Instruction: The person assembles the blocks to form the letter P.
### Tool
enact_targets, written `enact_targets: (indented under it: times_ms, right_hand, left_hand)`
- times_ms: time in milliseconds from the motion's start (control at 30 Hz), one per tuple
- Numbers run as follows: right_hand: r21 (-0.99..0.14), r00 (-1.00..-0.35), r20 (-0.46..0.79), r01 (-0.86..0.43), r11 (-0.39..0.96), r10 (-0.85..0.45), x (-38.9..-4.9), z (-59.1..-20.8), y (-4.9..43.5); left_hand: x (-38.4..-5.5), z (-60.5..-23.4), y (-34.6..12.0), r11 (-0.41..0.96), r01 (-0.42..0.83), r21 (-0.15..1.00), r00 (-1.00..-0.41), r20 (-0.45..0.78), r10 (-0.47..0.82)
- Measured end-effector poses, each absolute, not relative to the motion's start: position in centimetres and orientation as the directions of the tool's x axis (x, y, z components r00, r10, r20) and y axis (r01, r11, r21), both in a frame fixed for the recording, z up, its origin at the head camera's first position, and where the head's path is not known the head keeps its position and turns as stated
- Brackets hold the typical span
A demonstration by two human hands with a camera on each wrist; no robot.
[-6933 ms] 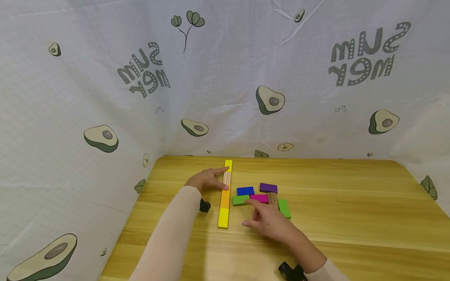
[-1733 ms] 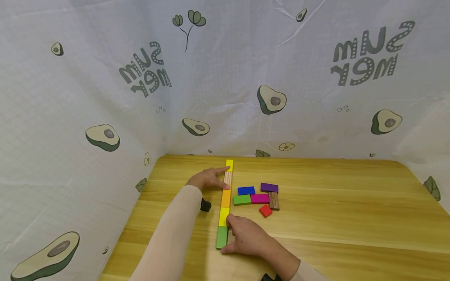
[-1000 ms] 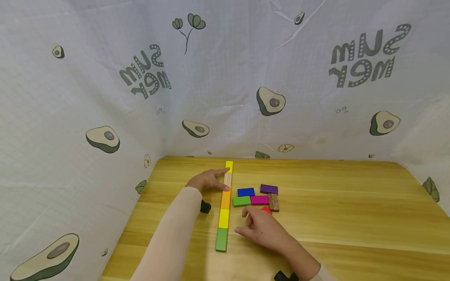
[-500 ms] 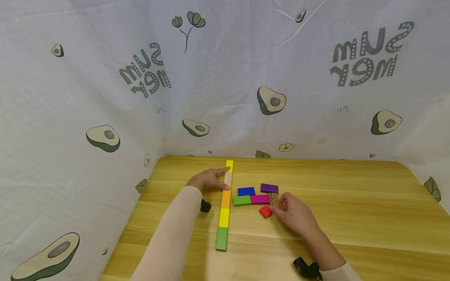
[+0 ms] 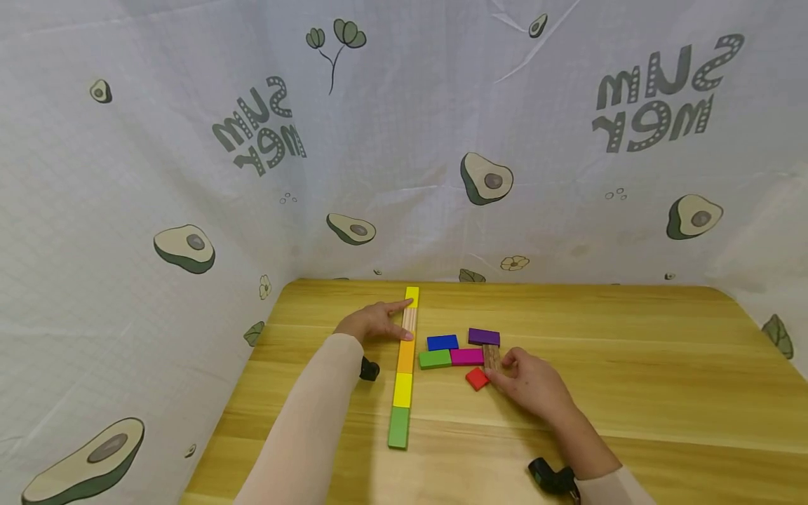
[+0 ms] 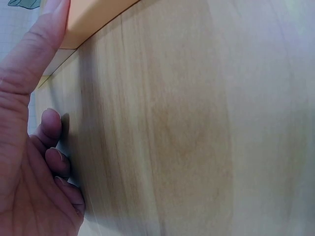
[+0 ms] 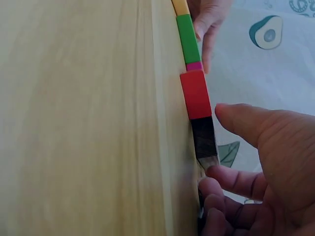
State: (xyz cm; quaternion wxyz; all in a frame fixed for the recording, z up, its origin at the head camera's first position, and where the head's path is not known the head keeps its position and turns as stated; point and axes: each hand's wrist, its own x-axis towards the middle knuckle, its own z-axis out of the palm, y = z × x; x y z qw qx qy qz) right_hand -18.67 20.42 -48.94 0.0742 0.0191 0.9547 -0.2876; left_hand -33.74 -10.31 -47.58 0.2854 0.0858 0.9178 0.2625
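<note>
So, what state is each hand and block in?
Left hand: thumb and index on the block row.
Right hand: at the brown block, grip unclear.
Block row: end to end.
Brown block: lengthwise.
Red block: askew.
Blue block: crosswise.
Magenta block: crosswise.
Purple block: crosswise.
Loose green block: crosswise.

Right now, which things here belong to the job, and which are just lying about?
Belonging, it seems:
left hand, on the block row
right hand, at the brown block

Lying about for now, perhaps for later use:
blue block
purple block
pink block
loose green block
red block
</note>
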Motion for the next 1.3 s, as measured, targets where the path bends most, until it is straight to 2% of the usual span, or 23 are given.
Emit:
enact_targets:
  times_ms: [800, 1300]
  right_hand:
    - [-0.605, -0.982, -0.185, 0.134, 0.785, 0.025, -18.9, -48.8, 21.5]
    - [-0.649, -1.0, -0.008, 0.025, 0.76, 0.026, -19.9, -47.7, 21.6]
  left_hand:
    - [-33.7, -47.8, -10.6, 0.838, -0.021, 0.546, -0.819, -0.49, 0.298]
    - [-34.0, -47.8, -10.4, 0.843, -0.014, 0.538, -0.82, -0.488, 0.298]
